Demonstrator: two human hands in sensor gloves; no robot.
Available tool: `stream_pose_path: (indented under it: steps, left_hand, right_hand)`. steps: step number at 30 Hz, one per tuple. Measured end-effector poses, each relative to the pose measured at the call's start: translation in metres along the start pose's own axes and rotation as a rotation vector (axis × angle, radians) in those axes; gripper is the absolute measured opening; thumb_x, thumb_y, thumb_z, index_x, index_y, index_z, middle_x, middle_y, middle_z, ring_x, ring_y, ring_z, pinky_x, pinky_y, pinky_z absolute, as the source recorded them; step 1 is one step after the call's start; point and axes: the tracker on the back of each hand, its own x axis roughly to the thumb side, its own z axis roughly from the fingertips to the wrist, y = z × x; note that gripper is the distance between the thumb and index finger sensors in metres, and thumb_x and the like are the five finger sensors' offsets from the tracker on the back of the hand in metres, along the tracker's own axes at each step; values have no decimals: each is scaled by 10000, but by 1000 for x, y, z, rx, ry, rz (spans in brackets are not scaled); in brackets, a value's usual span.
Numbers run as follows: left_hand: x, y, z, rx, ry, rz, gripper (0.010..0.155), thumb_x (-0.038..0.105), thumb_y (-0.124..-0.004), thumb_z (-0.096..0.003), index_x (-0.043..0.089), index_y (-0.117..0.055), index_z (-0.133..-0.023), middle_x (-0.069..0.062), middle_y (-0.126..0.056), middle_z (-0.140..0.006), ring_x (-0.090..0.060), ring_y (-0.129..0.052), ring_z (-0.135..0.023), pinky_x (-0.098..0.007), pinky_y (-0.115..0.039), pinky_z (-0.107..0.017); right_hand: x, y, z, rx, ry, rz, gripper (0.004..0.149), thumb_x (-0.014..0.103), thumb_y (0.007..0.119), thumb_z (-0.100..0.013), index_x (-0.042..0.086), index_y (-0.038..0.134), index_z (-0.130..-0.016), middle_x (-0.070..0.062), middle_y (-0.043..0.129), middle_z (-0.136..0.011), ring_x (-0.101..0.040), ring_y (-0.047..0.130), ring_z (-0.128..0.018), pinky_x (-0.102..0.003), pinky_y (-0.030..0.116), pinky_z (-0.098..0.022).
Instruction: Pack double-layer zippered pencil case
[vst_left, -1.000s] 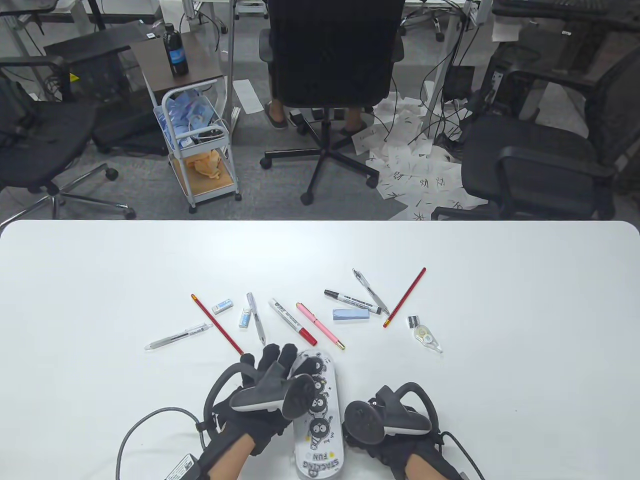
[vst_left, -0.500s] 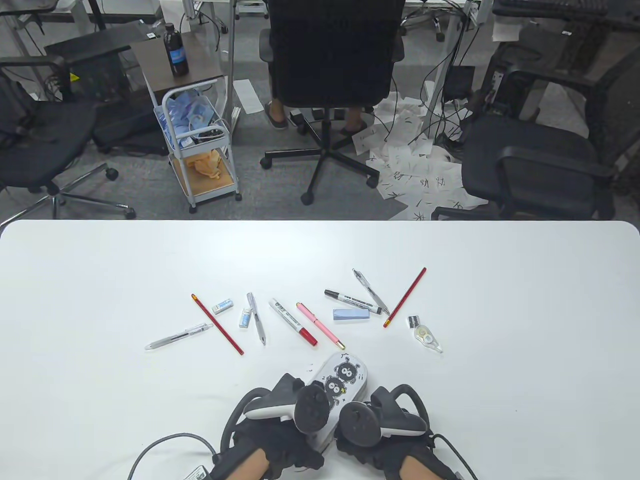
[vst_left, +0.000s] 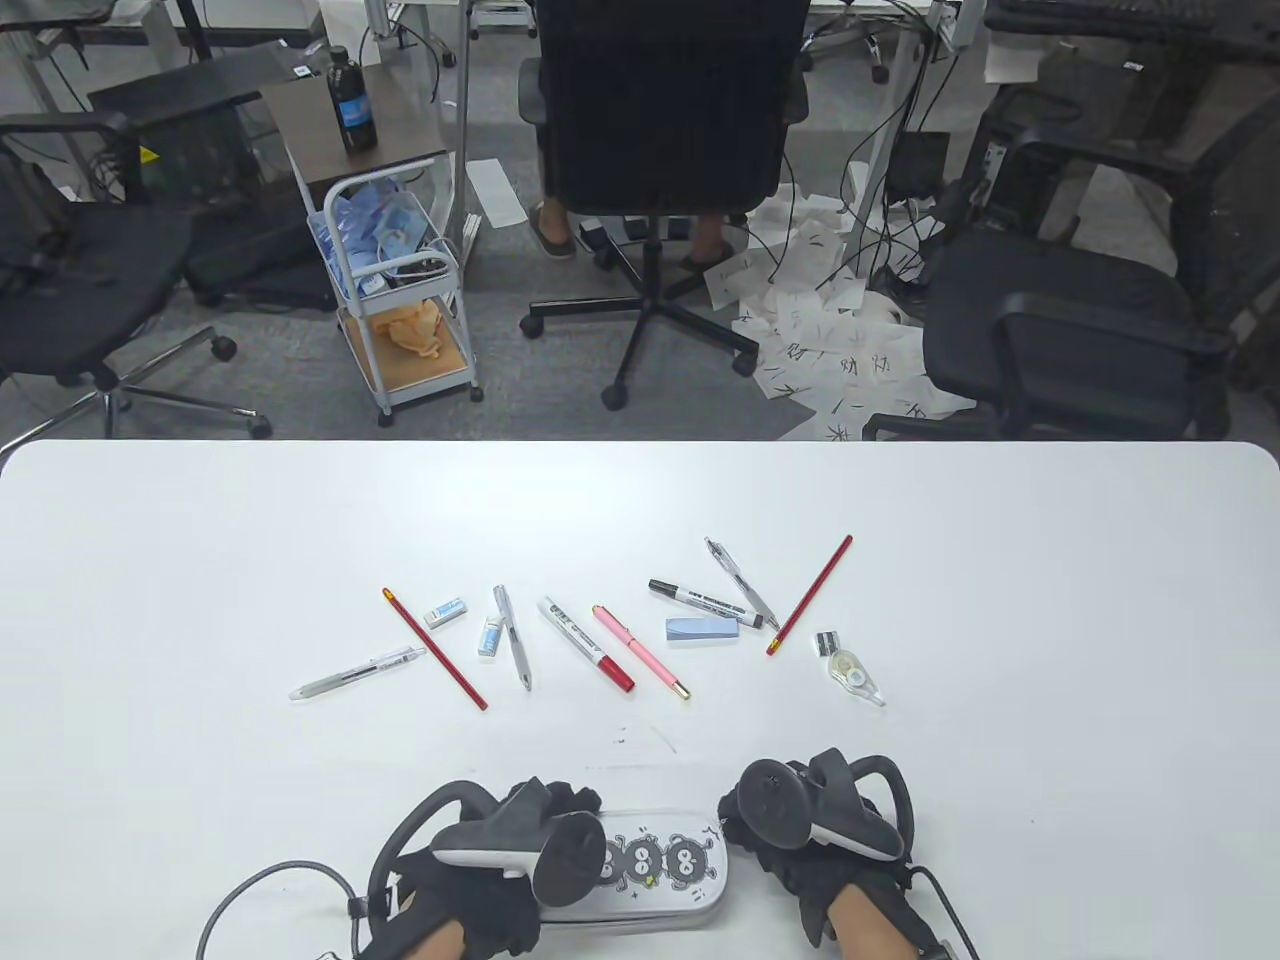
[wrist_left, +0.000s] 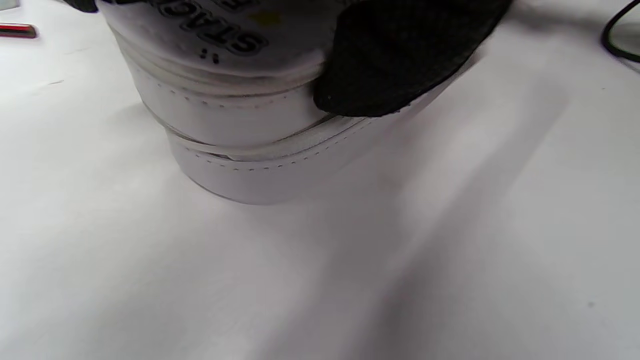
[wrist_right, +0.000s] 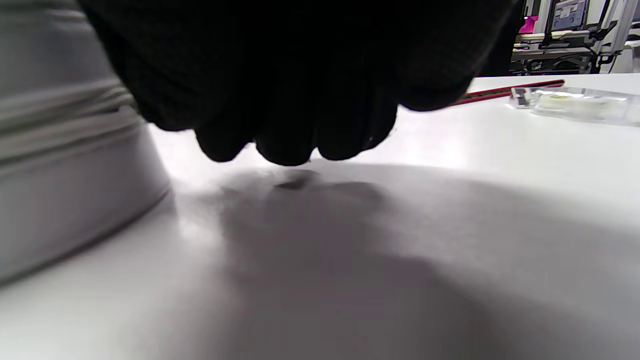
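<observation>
The white zippered pencil case (vst_left: 655, 865) with black soot-ball cartoons lies crosswise on the white table (vst_left: 1000, 600), near its front edge. My left hand (vst_left: 560, 812) grips its left end. In the left wrist view a gloved finger (wrist_left: 395, 60) presses on the case's side (wrist_left: 250, 125) by the two zip seams. My right hand (vst_left: 760, 845) is at the case's right end. In the right wrist view its curled fingers (wrist_right: 290, 135) hang just above the table beside the case (wrist_right: 65, 175). I cannot tell whether they touch it.
Stationery lies scattered mid-table: two red pencils (vst_left: 434, 648) (vst_left: 810, 594), a pink pen (vst_left: 640, 651), markers (vst_left: 585, 643) (vst_left: 700, 598), clear pens (vst_left: 357, 672), small erasers (vst_left: 445, 611), a blue box (vst_left: 702, 629) and correction tape (vst_left: 856, 675). A glove cable (vst_left: 270, 880) trails at the front left.
The case has been turned from lengthwise to crosswise and drawn toward the front edge. My left hand moved to its left end, my right hand to its right end.
</observation>
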Motion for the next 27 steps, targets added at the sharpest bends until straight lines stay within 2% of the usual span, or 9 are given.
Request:
stream_pose_path:
  steps: [5, 7, 9, 11, 15, 17, 20, 23, 27]
  left_hand:
    - [2, 7, -8, 53, -83, 68, 1114, 350, -948, -513, 16, -140, -1203, -340, -296, -1191, -612, -439, -1045, -839, -515, -666]
    - [-5, 7, -7, 93, -113, 134, 1085, 410, -945, -524, 33, -192, -1208, -326, -340, -1200, -604, -457, -1054, -831, -505, -678]
    - [-13, 8, -3, 95, -129, 200, 1036, 430, -929, -539, 66, -232, -1212, -314, -323, -1223, -611, -414, -1076, -810, -479, -699]
    - [-23, 12, 1, 118, -161, 271, 966, 455, -901, -546, 92, -311, -1218, -284, -359, -1239, -606, -400, -1084, -789, -476, -704]
    - [-35, 27, 7, 170, -155, 332, 766, 462, -842, -559, 128, -543, -1179, -269, -519, -1219, -605, -563, -1061, -780, -572, -690]
    - [-40, 36, 7, 182, -133, 329, 669, 450, -778, -573, 160, -608, -1151, -223, -623, -1196, -580, -637, -1045, -755, -616, -692]
    - [-50, 52, -1, 172, -108, 397, 570, 382, -706, -603, 121, -689, -1109, -227, -761, -1119, -516, -796, -977, -675, -708, -689]
    - [-61, 66, -16, 140, -59, 417, 518, 338, -677, -609, 128, -729, -1080, -208, -811, -1086, -478, -844, -945, -659, -719, -689]
    - [-82, 77, -37, 148, -19, 478, 448, 312, -714, -604, 153, -799, -1015, -167, -899, -1000, -423, -910, -878, -653, -714, -692]
  right_hand:
    - [7, 6, -4, 12, -59, 54, 395, 435, 768, -357, 366, 892, -726, 129, 967, -801, -167, 953, -660, -283, 844, -414]
    - [-1, 9, -4, 51, -37, -91, 396, 424, 778, -371, 339, 886, -742, 100, 939, -825, -202, 935, -674, -310, 829, -423]
    - [-3, 9, -3, 41, -7, -142, 427, 403, 800, -386, 300, 867, -795, 47, 925, -856, -235, 915, -701, -343, 815, -451]
    - [-1, 6, 0, -23, 20, -64, 431, 407, 768, -441, 292, 822, -853, 28, 889, -902, -244, 884, -758, -382, 794, -524]
    - [-4, -7, 8, -234, 173, 99, 528, 446, 688, -490, 288, 645, -991, 11, 734, -1041, -256, 758, -908, -476, 672, -668]
    - [-11, -8, 10, -293, 242, 53, 555, 440, 649, -504, 262, 580, -1025, -25, 645, -1087, -304, 639, -967, -507, 610, -688]
    - [-24, -6, 12, -251, 388, -33, 618, 436, 621, -513, 213, 465, -1068, -85, 479, -1145, -363, 471, -1006, -545, 519, -703]
    - [-32, -6, 14, -267, 458, -4, 655, 447, 606, -515, 196, 389, -1080, -113, 342, -1162, -389, 361, -1011, -551, 474, -705]
    - [-30, -3, 15, -277, 447, 30, 672, 459, 526, -520, 191, 270, -1080, -127, 210, -1158, -395, 265, -1012, -564, 419, -710]
